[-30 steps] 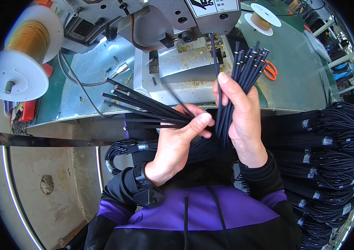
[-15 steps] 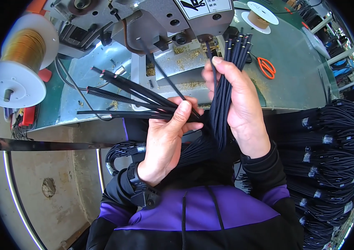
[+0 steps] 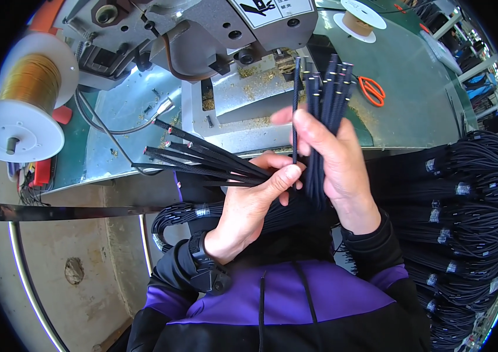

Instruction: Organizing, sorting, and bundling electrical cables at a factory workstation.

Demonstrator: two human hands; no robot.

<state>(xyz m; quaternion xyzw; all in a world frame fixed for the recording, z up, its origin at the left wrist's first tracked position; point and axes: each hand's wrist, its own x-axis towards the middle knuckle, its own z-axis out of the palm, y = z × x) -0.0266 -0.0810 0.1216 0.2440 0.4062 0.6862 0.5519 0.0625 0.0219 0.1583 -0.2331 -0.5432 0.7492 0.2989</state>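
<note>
Black cords (image 3: 334, 105) between thumb and fingers: left hand (image 3: 246, 208), right hand (image 3: 343, 170).

Scene is viewed down and forward from the wearer's head through one fisheye. Left hand (image 3: 250, 202) and right hand (image 3: 341, 161) are framed close, mid-picture; machine (image 3: 202, 50) is cropped by the top edge, torso (image 3: 284, 300) by the bottom. Straight edges are bowed; far-right background (image 3: 483, 88) can't be resolved well.

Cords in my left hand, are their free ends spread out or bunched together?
Spread. The black cords fan out to the left of the left hand, with gaps between their ends.
</note>
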